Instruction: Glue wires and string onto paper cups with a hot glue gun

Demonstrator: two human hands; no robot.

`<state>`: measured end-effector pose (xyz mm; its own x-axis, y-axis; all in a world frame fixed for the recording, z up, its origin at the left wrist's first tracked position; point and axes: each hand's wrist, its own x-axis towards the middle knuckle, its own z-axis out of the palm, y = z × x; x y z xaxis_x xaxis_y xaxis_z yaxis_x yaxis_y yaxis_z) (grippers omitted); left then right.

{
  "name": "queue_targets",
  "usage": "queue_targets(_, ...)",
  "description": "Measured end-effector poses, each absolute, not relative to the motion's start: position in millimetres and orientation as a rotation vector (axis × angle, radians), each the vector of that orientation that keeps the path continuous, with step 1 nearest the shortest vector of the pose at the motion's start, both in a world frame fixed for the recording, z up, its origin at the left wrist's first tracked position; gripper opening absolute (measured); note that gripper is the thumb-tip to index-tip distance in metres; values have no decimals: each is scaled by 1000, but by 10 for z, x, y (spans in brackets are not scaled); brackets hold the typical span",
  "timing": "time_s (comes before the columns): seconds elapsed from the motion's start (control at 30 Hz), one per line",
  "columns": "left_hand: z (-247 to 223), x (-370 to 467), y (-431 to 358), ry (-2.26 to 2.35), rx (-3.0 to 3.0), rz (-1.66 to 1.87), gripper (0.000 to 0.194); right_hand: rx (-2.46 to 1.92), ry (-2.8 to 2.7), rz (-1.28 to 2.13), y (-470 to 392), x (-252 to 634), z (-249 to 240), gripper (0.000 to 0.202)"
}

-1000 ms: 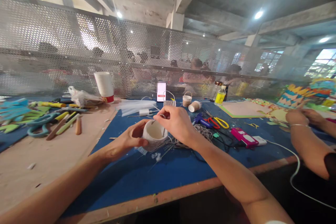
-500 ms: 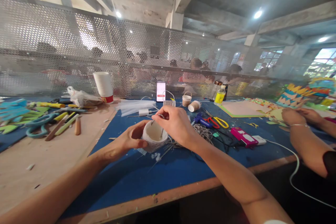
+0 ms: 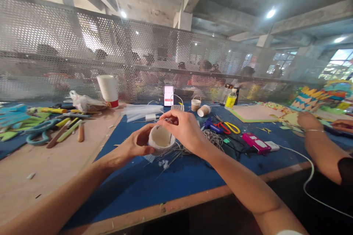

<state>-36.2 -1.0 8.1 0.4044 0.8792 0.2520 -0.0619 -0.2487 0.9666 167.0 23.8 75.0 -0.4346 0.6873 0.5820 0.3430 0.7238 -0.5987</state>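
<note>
One rough, round cup (image 3: 161, 150) sits clasped in the left hand (image 3: 135, 143), the right hand (image 3: 185, 128) pinching a dark strand (image 3: 158, 127).

Bare hands (image 3: 185, 126) and forearms (image 3: 237, 174), white right sleeve (image 3: 288, 232)

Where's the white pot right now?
In the head view, the white pot is just left of centre, held in the left hand, with the right hand at its rim.

Blue tbl (image 3: 154, 200), tan board (image 3: 63, 165) on L, yel-handled scissors (image 3: 235, 126), pink box (image 3: 255, 143), cord (image 3: 213, 141), yel-label btl (image 3: 231, 100)
</note>
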Motion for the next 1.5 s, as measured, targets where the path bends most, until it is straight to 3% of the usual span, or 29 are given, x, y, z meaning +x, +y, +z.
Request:
queue_targets(0.47, 112, -449, 11, 810, 1698, 1125, 72, -751, -1980, 822, 203, 1930, 691, 29)
queue_targets(0.67, 82, -454, 14, 795, 1740, 1127, 72, -756, -2106, 692, 140, 2019, 634, 21)
queue_targets(1.5, 86, -423, 13, 788, 1802, 1177, 66, -742, -2209, 462, 66, 2084, 636, 17)
